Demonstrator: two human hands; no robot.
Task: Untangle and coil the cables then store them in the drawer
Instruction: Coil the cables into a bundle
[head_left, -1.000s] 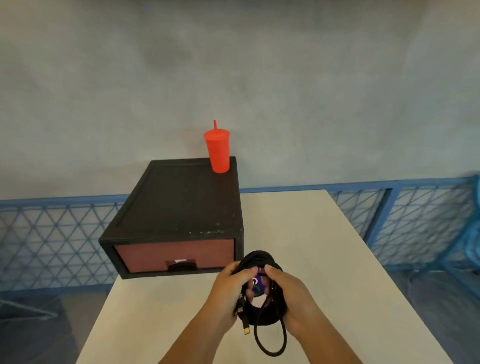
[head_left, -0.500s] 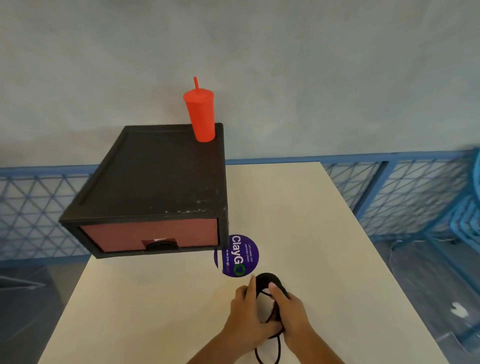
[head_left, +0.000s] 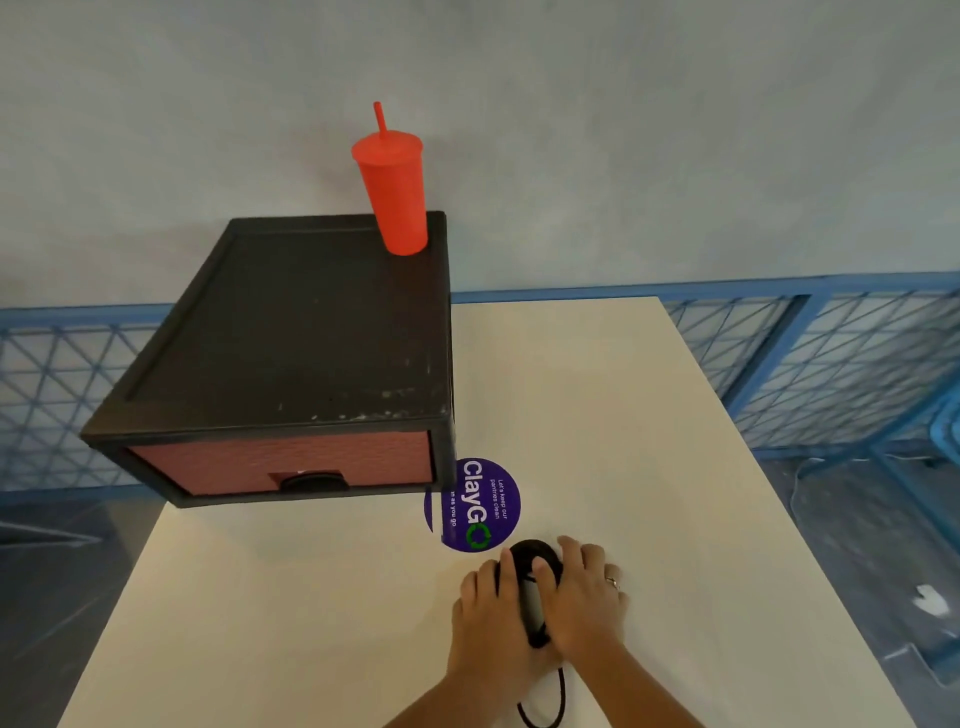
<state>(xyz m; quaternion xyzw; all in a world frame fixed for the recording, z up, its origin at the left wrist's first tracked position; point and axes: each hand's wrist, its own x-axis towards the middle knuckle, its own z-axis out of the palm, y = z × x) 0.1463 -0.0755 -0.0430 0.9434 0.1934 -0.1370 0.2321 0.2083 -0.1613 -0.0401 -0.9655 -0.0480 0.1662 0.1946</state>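
Observation:
A black coiled cable (head_left: 531, 558) lies on the white table (head_left: 322, 597), pressed between my two hands. My left hand (head_left: 491, 618) covers its left side and my right hand (head_left: 584, 597) covers its right side. A loose loop of the cable (head_left: 545, 712) hangs out below my wrists at the near edge. The black drawer unit (head_left: 311, 338) with a red drawer front (head_left: 280, 465) stands at the table's back left; the drawer is closed, its dark handle (head_left: 313, 484) in the middle.
A red tumbler with a straw (head_left: 395, 192) stands on the drawer unit's back right corner. A round purple sticker (head_left: 480, 506) lies on the table by the unit's front right corner. Blue mesh fencing (head_left: 831, 364) runs behind and beside the table.
My hands have lowered the coil from in front of the drawer down onto the table, nearer to me. The view has tilted, so the purple sticker now shows.

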